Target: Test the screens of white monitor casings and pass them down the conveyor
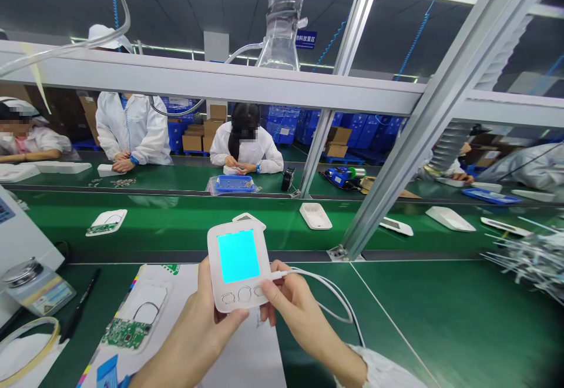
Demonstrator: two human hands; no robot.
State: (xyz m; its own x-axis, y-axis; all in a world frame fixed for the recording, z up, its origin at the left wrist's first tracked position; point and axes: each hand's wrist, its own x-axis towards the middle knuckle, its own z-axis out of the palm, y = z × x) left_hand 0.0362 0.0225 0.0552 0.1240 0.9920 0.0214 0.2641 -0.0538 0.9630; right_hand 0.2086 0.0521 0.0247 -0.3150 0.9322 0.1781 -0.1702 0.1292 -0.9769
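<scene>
Holding: a white, rounded-square plastic device (235, 294) with a lit cyan screen (239, 256) is sitting in the lower centre of the frame, above a white paper sheet (247, 361) on the green worktop (440, 311). The left hand (205, 326) is gripping the device's left side, thumb bracing its bottom edge. The right hand's (297, 303) fingers are pinching around the right edge, where a slim white cable (326, 280) is entering; the thumb is resting near the rightmost button outline, whether pressing cannot be told. Judgement: good handling means supporting the rim, leaving the screen uncovered and keeping the plug unstrained.
</scene>
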